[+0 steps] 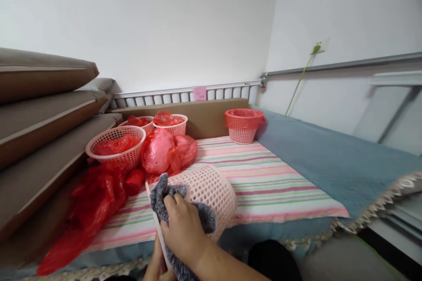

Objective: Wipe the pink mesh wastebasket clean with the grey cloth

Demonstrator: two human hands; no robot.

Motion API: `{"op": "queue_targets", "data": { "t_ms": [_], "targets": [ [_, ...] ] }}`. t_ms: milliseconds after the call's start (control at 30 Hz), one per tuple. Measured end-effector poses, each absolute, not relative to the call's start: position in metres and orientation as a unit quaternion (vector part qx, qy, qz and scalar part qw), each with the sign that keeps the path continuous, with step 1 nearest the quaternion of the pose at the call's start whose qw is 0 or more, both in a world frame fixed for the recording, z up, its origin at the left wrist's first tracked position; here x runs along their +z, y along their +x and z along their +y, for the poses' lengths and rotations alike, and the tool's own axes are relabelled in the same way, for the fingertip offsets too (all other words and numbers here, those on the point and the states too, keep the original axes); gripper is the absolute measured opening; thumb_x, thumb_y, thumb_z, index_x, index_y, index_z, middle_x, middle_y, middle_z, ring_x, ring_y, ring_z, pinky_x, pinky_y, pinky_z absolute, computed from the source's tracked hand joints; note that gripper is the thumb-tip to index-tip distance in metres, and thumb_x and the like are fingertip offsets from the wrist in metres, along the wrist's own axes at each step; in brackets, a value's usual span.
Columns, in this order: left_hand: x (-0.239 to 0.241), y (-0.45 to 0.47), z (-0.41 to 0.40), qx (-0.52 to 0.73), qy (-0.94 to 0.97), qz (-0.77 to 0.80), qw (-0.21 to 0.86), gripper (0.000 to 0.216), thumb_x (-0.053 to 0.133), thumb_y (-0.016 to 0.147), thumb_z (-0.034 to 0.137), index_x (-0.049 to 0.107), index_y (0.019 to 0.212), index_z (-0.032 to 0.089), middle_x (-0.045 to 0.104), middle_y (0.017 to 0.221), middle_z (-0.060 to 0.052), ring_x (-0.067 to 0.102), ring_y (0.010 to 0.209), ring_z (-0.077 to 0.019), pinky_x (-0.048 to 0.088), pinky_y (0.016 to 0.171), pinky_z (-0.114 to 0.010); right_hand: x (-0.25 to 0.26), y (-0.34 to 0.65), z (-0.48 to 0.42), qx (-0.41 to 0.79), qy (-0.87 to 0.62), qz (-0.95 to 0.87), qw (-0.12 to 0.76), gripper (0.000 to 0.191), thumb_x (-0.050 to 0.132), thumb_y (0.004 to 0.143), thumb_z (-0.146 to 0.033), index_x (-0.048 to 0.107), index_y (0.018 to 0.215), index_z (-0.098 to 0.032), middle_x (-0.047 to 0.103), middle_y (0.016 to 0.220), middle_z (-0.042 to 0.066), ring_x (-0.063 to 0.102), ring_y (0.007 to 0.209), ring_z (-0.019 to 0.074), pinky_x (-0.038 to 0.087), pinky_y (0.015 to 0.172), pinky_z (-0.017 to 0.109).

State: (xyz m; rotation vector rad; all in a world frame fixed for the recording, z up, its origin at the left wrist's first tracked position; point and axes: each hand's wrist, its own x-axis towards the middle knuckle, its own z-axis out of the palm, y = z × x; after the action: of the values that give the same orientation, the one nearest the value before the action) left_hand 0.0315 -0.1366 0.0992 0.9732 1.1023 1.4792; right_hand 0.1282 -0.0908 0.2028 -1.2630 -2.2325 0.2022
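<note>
A pale pink perforated plastic basket (211,189) lies tipped on its side before me, its rim toward the left and its base toward the right. My right hand (184,224) is closed on a dark grey cloth (161,197), pressing it against the basket's outer wall beside the rim. Lower down, my left hand (158,265) grips the rim; its fingers are partly hidden. More of the cloth hangs below my right hand. Just beyond the tipped basket sits a bulging red plastic bag (158,151).
Pink baskets (138,151) holding red bags stand at left by stacked cushions (46,105). Loose red plastic (95,202) trails to the bed's front edge. A red-lined basket (242,134) stands at the back on the striped cloth (277,184). Blue bedding (313,140) lies at right.
</note>
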Motion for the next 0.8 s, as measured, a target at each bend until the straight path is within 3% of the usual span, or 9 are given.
{"op": "queue_targets", "data": {
  "t_ms": [100, 233, 467, 667, 800],
  "targets": [
    [0.097, 0.028, -0.138, 0.578, 0.435, 0.469, 0.507, 0.078, 0.075, 0.066, 0.028, 0.042, 0.136, 0.019, 0.056, 0.133, -0.011, 0.035, 0.133, -0.0333, 0.018, 0.113, -0.044, 0.201, 0.149, -0.07, 0.047, -0.497, -0.827, 0.26, 0.024, 0.054, 0.076, -0.022, 0.052, 0.1, -0.023, 0.058, 0.097, 0.005, 0.059, 0.089, 0.021, 0.046, 0.075, 0.031],
    [0.104, 0.035, -0.145, 0.526, 0.456, 0.46, 0.552, 0.065, 0.07, 0.072, 0.029, 0.047, 0.132, 0.02, 0.061, 0.127, -0.011, 0.047, 0.125, -0.0322, 0.027, 0.111, -0.044, 0.196, 0.212, -0.012, -0.003, -0.672, -0.709, 0.211, 0.025, 0.049, 0.08, -0.019, 0.052, 0.105, -0.016, 0.06, 0.099, 0.011, 0.06, 0.091, 0.023, 0.045, 0.072, 0.031],
    [0.11, 0.051, -0.15, 0.537, 0.453, 0.421, 0.574, 0.074, 0.069, 0.073, 0.025, 0.035, 0.139, 0.022, 0.055, 0.133, -0.013, 0.044, 0.127, -0.0319, 0.025, 0.111, -0.047, 0.189, 0.259, 0.019, -0.017, -0.744, -0.644, 0.179, 0.028, 0.047, 0.083, -0.024, 0.051, 0.109, -0.017, 0.062, 0.1, 0.012, 0.061, 0.093, 0.023, 0.044, 0.071, 0.03],
    [0.148, 0.047, -0.143, 0.569, 0.415, 0.386, 0.596, 0.082, 0.068, 0.073, 0.021, 0.024, 0.143, 0.022, 0.046, 0.141, -0.016, 0.05, 0.122, -0.0317, 0.034, 0.106, -0.046, 0.187, 0.255, 0.011, -0.015, -0.745, -0.643, 0.179, 0.026, 0.045, 0.083, -0.027, 0.051, 0.107, -0.016, 0.062, 0.099, 0.013, 0.061, 0.092, 0.0242, 0.044, 0.068, 0.03],
    [0.146, 0.048, -0.143, 0.57, 0.401, 0.38, 0.608, 0.086, 0.066, 0.075, 0.019, 0.016, 0.145, 0.023, 0.043, 0.142, -0.017, 0.054, 0.118, -0.0311, 0.036, 0.104, -0.046, 0.187, 0.254, 0.009, -0.024, -0.74, -0.645, 0.189, 0.025, 0.044, 0.083, -0.027, 0.051, 0.105, -0.016, 0.062, 0.097, 0.012, 0.061, 0.089, 0.024, 0.043, 0.066, 0.029]
  ]
}}
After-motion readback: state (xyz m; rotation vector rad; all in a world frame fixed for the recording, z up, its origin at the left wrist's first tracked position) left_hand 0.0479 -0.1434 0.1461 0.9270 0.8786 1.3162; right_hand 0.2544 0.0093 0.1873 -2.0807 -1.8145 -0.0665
